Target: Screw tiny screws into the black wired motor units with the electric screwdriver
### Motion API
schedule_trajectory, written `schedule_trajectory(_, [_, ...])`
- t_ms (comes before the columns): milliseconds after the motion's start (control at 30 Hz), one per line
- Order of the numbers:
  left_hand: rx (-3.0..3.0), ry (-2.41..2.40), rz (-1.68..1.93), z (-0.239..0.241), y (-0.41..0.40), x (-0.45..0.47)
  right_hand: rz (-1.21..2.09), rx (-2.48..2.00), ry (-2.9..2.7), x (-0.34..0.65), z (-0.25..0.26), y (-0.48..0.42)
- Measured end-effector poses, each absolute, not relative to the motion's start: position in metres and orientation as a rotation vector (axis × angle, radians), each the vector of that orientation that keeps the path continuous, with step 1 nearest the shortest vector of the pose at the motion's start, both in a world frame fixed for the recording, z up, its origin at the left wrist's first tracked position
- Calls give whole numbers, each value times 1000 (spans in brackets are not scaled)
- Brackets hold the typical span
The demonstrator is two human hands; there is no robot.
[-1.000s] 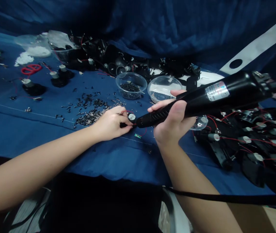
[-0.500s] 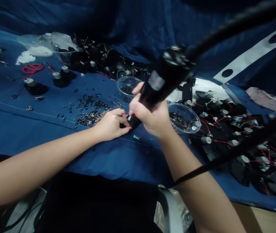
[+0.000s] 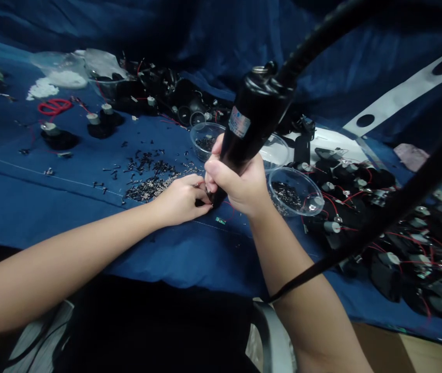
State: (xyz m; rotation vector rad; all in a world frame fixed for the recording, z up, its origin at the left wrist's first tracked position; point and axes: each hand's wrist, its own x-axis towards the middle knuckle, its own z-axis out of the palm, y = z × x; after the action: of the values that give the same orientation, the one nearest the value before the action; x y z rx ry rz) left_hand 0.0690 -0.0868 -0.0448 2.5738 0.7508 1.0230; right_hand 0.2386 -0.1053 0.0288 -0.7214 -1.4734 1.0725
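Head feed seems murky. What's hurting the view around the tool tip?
Head view: dim light, and the tip of the black handheld tool merges with dark parts beside the right hand; the wide lens bows the frame's edges; the clear plastic bowl shows faint glare.

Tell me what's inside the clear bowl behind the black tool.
In the clear plastic bowl I see no parts in its visible right side. The black corded power tool and right hand cover its left side, so anything there is hidden.

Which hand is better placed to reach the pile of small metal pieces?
Likely the left hand: it lies beside the pile, holding only a small part; the right hand grips the black corded tool.
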Motion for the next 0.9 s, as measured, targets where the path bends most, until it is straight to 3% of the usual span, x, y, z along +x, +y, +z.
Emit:
schedule_trajectory(367, [2533, 725, 1002, -42, -87, 66, 1187, -446, -1410, 252, 26, -107])
schedule_trajectory(633, [2116, 542, 783, -20, -81, 52, 847, -476, -1067, 276, 65, -126])
schedule_trajectory(900, [2194, 1496, 908, 5, -24, 27, 677, -686, -940, 279, 31, -128])
